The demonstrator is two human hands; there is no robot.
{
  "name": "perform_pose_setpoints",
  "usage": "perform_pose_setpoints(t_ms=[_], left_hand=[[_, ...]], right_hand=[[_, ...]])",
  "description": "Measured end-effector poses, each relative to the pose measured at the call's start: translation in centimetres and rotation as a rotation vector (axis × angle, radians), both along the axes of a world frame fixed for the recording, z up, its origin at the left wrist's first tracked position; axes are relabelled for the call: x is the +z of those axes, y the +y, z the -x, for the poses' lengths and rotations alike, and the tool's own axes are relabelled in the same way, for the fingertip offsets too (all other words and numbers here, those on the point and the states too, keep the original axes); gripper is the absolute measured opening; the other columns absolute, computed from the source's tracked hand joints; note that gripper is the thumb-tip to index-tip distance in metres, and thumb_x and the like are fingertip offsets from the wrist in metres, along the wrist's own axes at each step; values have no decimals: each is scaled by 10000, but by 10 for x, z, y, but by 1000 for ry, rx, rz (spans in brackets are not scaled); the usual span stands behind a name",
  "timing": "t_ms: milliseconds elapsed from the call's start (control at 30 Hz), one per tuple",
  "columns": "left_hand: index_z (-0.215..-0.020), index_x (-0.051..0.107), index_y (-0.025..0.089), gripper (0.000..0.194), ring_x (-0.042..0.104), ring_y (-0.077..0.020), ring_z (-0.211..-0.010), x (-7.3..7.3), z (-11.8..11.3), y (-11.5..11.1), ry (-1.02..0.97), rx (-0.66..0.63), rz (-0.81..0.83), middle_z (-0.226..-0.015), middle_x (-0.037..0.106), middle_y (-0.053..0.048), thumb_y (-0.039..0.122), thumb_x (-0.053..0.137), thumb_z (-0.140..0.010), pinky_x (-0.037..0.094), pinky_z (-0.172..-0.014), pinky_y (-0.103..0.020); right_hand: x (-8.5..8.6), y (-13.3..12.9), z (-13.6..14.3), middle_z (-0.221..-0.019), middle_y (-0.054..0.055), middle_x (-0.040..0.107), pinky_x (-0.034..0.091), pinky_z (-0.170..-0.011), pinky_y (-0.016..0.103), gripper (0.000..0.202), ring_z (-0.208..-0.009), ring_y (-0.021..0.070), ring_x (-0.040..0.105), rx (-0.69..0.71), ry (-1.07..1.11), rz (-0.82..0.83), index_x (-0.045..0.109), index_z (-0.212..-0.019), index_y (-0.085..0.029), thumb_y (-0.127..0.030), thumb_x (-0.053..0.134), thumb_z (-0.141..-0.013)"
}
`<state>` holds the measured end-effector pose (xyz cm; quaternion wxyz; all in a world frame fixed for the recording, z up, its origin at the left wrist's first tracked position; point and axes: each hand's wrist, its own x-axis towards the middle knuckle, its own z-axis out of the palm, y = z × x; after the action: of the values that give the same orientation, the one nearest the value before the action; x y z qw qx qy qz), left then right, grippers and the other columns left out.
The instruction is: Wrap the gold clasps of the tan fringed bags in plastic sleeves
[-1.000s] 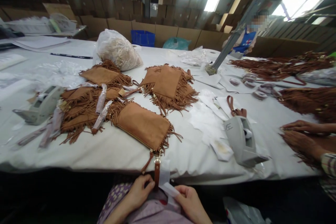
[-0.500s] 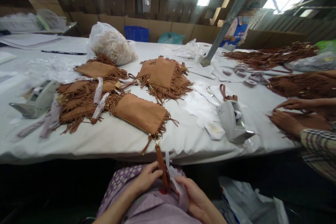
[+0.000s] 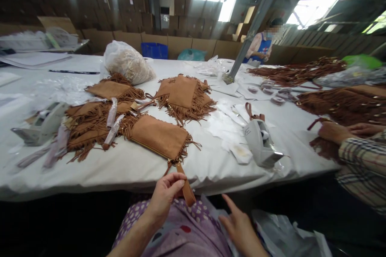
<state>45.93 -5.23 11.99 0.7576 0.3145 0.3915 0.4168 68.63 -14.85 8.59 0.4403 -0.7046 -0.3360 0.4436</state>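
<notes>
A brown fringed pouch (image 3: pixel 159 135) lies on the white table near its front edge. From its corner ring a tan wrist strap (image 3: pixel 187 191) hangs over the edge, pinched between the thumb and fingers of my left hand (image 3: pixel 167 194). My right hand (image 3: pixel 238 225) is to the right, over my lap, with its index finger stretched out and thumb apart. A pale translucent wrap (image 3: pixel 215 209) lies on my lap beside it. More fringed pouches (image 3: pixel 181 92) are piled behind, and others at left have straps wrapped in pale film (image 3: pixel 113 130).
Tape dispensers stand at left (image 3: pixel 42 122) and right (image 3: pixel 263 144). At right, another person's hands (image 3: pixel 334 132) handle brown fringed material. Behind are a stuffed plastic bag (image 3: pixel 128 62) and a slanted metal post (image 3: pixel 256 24). A plastic bag (image 3: pixel 283 233) hangs below the table.
My left hand has moved up and left along the strap. My right hand has let go of the pale wrap and opened, moving right. The view has shifted slightly.
</notes>
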Motion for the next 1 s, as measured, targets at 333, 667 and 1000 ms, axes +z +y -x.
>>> perform_pose_setpoints(t_ms=[333,667,1000], left_hand=[[-881,640,201,125,565,-194,-826,16,21,13,677,75,-872,-877,570,-54,282,639,-786,454,-763,-298],[-779,486,204,587,313,-89,-414,58,15,87,439,-4,-713,-484,354,83,782,495,-679,257,-403,-198],[-640,397,216,612,182,-48,-288,1,-16,83,258,-18,-143,-409,267,112,825,450,-663,154,-306,-196]], right_hand=[[4,28,11,-850,66,714,480,-664,270,478,-708,185,640,98,394,48,699,-987,-164,-400,822,-589],[84,97,21,-1254,112,586,534,-658,293,692,-778,195,656,31,490,-256,556,-1253,-231,-325,821,-621],[49,164,41,-1366,114,498,481,-918,368,764,-1188,302,507,131,408,-330,559,-1264,-216,-350,840,-566]])
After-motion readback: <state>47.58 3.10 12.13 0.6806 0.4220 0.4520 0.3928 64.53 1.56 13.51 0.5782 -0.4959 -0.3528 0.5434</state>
